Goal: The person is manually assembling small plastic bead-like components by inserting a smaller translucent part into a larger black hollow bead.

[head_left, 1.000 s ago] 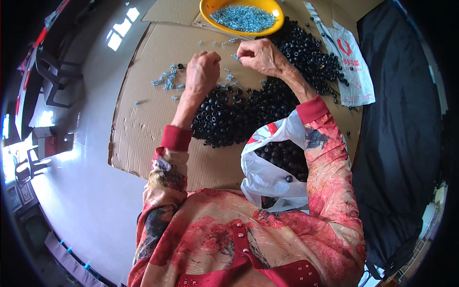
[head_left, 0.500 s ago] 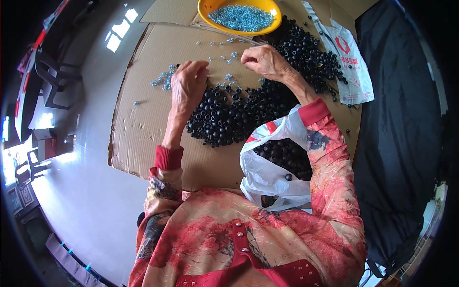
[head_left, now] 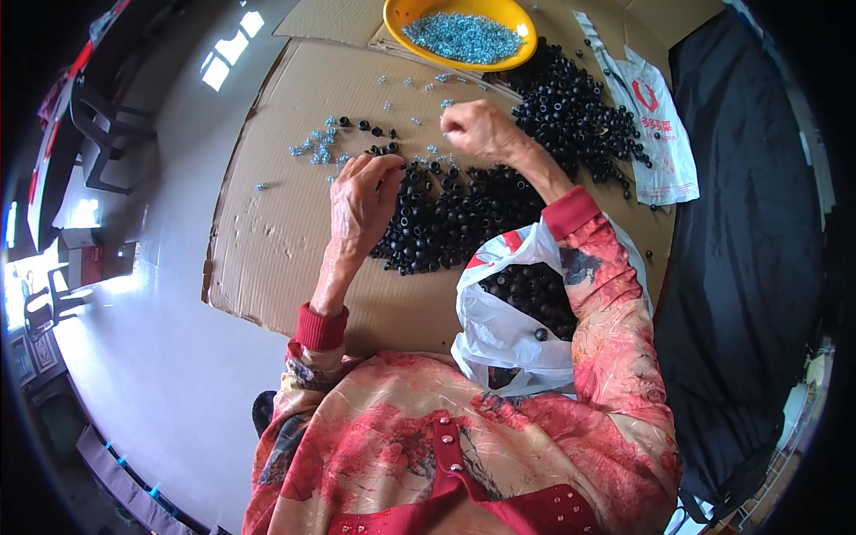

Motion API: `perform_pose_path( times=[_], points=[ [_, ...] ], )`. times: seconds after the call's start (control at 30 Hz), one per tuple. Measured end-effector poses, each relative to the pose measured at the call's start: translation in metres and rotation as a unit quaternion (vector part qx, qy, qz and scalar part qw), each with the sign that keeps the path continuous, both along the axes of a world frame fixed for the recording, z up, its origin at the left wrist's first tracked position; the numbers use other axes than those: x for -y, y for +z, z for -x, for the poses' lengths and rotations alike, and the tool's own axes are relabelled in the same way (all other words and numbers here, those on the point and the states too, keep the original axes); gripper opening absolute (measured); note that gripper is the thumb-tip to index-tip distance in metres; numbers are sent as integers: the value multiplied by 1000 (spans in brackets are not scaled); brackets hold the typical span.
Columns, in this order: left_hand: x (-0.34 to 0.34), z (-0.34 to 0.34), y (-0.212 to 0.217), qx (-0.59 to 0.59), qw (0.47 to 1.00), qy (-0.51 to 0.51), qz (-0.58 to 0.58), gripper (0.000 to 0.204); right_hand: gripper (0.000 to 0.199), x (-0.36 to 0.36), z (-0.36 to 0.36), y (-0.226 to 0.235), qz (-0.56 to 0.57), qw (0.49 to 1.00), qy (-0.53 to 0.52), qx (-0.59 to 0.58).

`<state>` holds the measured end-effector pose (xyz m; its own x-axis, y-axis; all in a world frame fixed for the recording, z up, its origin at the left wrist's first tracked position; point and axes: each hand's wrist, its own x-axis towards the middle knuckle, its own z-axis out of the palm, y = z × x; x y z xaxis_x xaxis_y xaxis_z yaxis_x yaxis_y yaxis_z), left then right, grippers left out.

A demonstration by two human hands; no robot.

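Observation:
My left hand point(head_left: 364, 198) is closed in a pinch at the left edge of a pile of small round black caps point(head_left: 428, 218), some showing open hollow ends. Whatever sits between its fingertips is hidden. Farther right, my right hand point(head_left: 486, 134) hovers above the cardboard with its fingers curled together; their contents cannot be made out. Small clear-blue plastic pieces point(head_left: 316, 145) lie loose beyond my left hand, and others are scattered between the hands. A short row of black caps point(head_left: 365, 126) lies just past my left fingers.
An orange-yellow bowl point(head_left: 390, 20) of clear-blue pieces stands at the far side. A second black pile point(head_left: 571, 107) spreads by a flat white plastic bag point(head_left: 667, 160). Near my right forearm, an open white bag point(head_left: 499, 334) holds black caps. Flattened cardboard point(head_left: 267, 241) lies underneath; black fabric point(head_left: 744, 267) covers the right side.
My left hand has drawn back toward me, uncovering the short row of black caps. My right hand has moved slightly nearer to me, still curled.

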<state>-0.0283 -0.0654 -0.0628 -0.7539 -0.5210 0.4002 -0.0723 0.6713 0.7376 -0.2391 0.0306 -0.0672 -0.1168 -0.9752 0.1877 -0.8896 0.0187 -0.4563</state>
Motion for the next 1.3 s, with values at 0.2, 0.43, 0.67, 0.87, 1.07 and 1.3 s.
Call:
perform_pose_path(
  times=[0.2,0.43,0.67,0.87,1.07,1.3],
  points=[
    [-7,-7,-3,-8,1000,14,17,11,8,-10,12,52,42,992,-84,80],
    [-18,-10,-5,-26,999,14,35,13,16,-4,12,19,25,994,-90,61],
    [-23,-11,-10,-25,999,8,37,15,13,0,24,6,41,993,-98,43],
    [-23,-15,-6,-26,999,7,44,15,12,-18,45,27,-22,992,-111,63],
    [-32,-11,0,-19,999,-12,39,14,10,-40,45,17,-96,994,-39,-17],
    [-34,-10,-4,-20,999,-28,40,14,13,-40,41,16,-25,992,-107,65]
  ],
)
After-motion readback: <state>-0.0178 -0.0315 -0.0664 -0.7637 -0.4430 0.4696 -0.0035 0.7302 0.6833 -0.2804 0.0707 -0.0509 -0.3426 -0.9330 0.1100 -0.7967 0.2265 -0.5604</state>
